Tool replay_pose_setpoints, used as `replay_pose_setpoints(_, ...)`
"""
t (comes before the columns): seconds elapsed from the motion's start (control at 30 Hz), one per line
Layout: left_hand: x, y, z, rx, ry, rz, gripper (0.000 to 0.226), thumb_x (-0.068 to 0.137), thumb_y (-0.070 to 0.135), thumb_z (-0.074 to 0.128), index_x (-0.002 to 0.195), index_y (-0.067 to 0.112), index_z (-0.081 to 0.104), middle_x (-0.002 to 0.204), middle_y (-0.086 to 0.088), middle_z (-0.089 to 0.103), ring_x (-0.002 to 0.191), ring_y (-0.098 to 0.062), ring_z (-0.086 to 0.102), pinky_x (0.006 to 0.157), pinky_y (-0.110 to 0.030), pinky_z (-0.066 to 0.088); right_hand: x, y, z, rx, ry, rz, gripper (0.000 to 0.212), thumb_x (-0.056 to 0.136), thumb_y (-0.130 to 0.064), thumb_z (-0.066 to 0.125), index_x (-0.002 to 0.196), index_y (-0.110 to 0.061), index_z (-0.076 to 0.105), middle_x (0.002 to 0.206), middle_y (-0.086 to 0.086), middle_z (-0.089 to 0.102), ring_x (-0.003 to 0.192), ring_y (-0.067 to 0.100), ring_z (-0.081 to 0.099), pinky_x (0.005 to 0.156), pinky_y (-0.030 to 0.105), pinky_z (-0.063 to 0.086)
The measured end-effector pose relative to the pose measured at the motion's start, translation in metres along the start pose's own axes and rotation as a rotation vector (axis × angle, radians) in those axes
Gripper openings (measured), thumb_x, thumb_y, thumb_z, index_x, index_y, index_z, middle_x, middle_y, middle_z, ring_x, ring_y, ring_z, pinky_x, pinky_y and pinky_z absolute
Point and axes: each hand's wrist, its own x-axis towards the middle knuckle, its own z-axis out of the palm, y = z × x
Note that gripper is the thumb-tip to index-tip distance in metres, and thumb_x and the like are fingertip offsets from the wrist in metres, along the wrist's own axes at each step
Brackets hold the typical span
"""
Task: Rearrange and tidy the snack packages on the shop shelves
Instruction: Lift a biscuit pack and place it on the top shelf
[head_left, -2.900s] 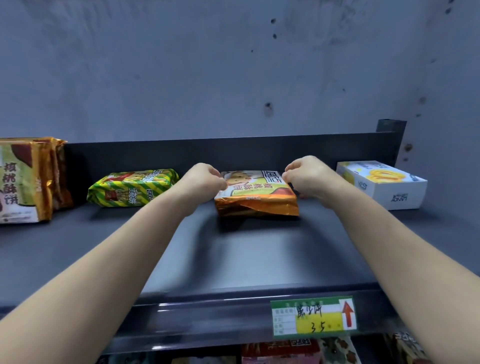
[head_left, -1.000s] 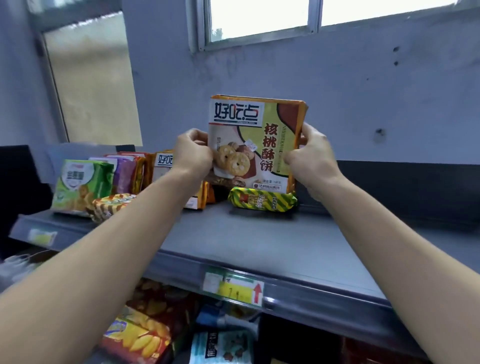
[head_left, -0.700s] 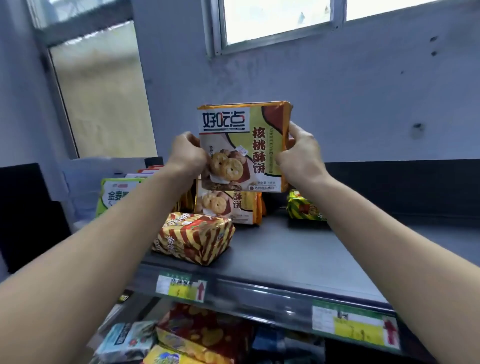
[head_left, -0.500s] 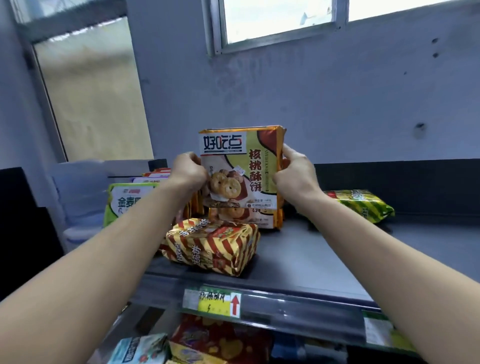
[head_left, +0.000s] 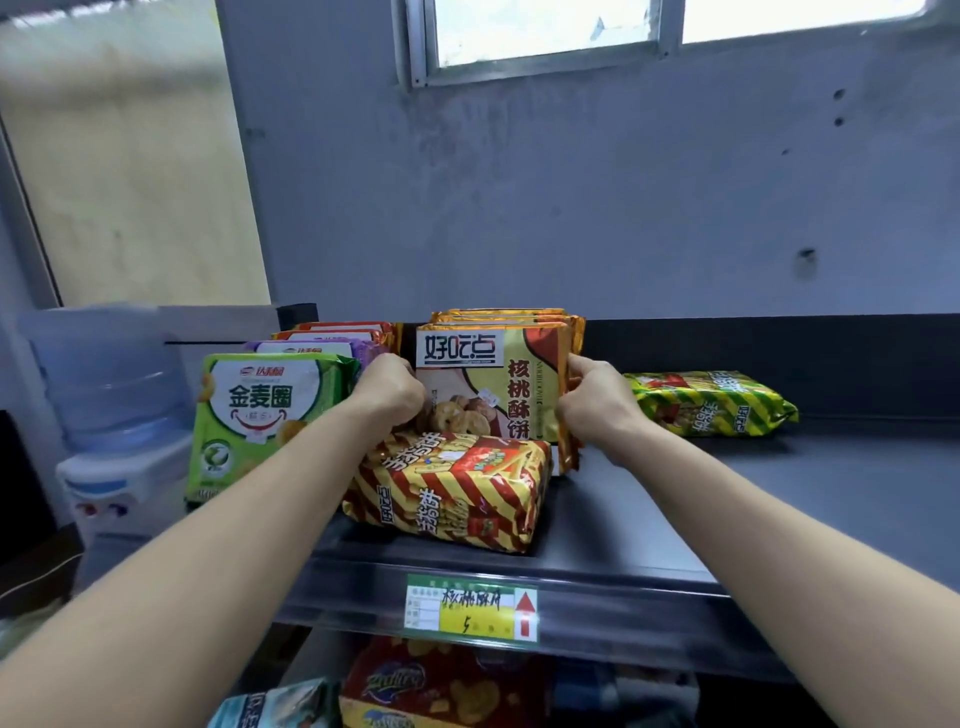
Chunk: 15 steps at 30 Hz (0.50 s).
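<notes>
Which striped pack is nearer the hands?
The red-gold striped foil pack at the shelf front, just below the left hand; the green-yellow striped foil pack lies apart, beyond the right hand.

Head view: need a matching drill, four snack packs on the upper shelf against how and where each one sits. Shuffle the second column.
1. walnut cookie pack
2. red-gold striped pack
3. green-yellow striped pack
4. light green pack

A. flat, alone on the right
B. upright, held between left hand and right hand
C. flat, at the front edge of the shelf
D. upright, leftmost

Pairs: 1-B, 2-C, 3-A, 4-D
</notes>
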Motion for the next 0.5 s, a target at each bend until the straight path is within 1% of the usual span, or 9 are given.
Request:
replay_pose_setpoints(0.07, 0.0, -0.001, 0.002, 0.013, 0.023, 0.005, 0.021, 0.09, 0.0, 0.054, 0.111, 0.002, 0.06, 0.109, -0.013, 0.062, 0.1, -0.028, 0.058, 0.083, -0.033, 0.051, -0.003, -0.001, 0.0, -0.054, 0.011, -0.03, 0.043, 0.085, 0.003, 0.045, 0.121, -0.017, 0.058, 0.11, 0.004, 0.067, 0.098, 0.026, 0.064, 0.083, 0.042, 0.057)
replay_pose_setpoints(0.13, -0.003, -0.002, 0.005, 0.018, 0.034, 0.019, 0.018, 0.091, 0.004, 0.055, 0.108, 0.002, 0.06, 0.103, -0.012, 0.062, 0.095, -0.027, 0.059, 0.079, -0.033, 0.051, -0.007, 0.0, 0.0, -0.118, 0.034, -0.053, 0.031, 0.086, 0.001, 0.047, 0.111, -0.014, 0.06, 0.106, 0.005, 0.066, 0.096, 0.025, 0.063, 0.082, 0.041, 0.057)
replay_pose_setpoints(0.17, -0.005, -0.002, 0.006, 0.028, 0.039, 0.029, 0.017, 0.091, 0.006, 0.055, 0.106, 0.002, 0.06, 0.1, -0.011, 0.061, 0.092, -0.025, 0.059, 0.074, -0.032, 0.05, -0.009, 0.0, -0.001, -0.141, 0.046, -0.064, 0.026, 0.087, 0.0, 0.047, 0.107, -0.012, 0.059, 0.104, 0.005, 0.066, 0.096, 0.025, 0.063, 0.081, 0.041, 0.057)
replay_pose_setpoints(0.2, -0.008, -0.002, 0.007, 0.038, 0.043, 0.042, 0.015, 0.091, 0.008, 0.056, 0.105, 0.003, 0.06, 0.097, -0.009, 0.06, 0.089, -0.024, 0.057, 0.07, -0.03, 0.046, -0.01, 0.001, -0.002, -0.155, 0.058, -0.076, 0.023, 0.088, -0.002, 0.048, 0.106, -0.011, 0.059, 0.104, 0.005, 0.066, 0.095, 0.024, 0.063, 0.08, 0.04, 0.057)
replay_pose_setpoints(0.27, -0.012, 0.0, 0.009, 0.036, 0.046, 0.067, 0.015, 0.091, 0.01, 0.057, 0.104, 0.003, 0.06, 0.095, -0.008, 0.058, 0.087, -0.022, 0.056, 0.069, -0.029, 0.042, -0.013, 0.001, -0.003, -0.162, 0.067, -0.088, 0.022, 0.089, -0.002, 0.048, 0.106, -0.011, 0.059, 0.105, 0.005, 0.066, 0.095, 0.024, 0.062, 0.08, 0.039, 0.056)
replay_pose_setpoints(0.37, -0.017, 0.002, 0.009, 0.012, 0.025, 0.079, 0.013, 0.091, 0.012, 0.058, 0.103, 0.007, 0.06, 0.096, -0.006, 0.058, 0.089, -0.021, 0.056, 0.071, -0.028, 0.043, -0.017, 0.0, -0.006, -0.156, 0.06, -0.096, 0.024, 0.089, -0.003, 0.049, 0.109, -0.013, 0.059, 0.106, 0.004, 0.066, 0.095, 0.023, 0.063, 0.081, 0.039, 0.056)
replay_pose_setpoints(0.43, -0.018, 0.001, 0.008, 0.019, 0.01, 0.075, 0.006, 0.092, 0.014, 0.057, 0.097, 0.01, 0.058, 0.097, -0.006, 0.059, 0.088, -0.02, 0.056, 0.072, -0.029, 0.044, -0.019, 0.0, -0.007, -0.174, 0.056, -0.096, 0.024, 0.09, -0.004, 0.05, 0.109, -0.014, 0.058, 0.106, 0.003, 0.066, 0.096, 0.023, 0.063, 0.081, 0.039, 0.056)
replay_pose_setpoints(0.5, -0.021, 0.001, 0.007, 0.061, 0.024, 0.091, 0.006, 0.092, 0.016, 0.056, 0.095, 0.01, 0.057, 0.1, -0.008, 0.062, 0.087, -0.02, 0.057, 0.071, -0.03, 0.046, -0.023, -0.001, -0.012, -0.197, 0.085, -0.112, 0.02, 0.09, -0.006, 0.051, 0.108, -0.013, 0.057, 0.107, 0.005, 0.066, 0.096, 0.025, 0.062, 0.081, 0.04, 0.055)
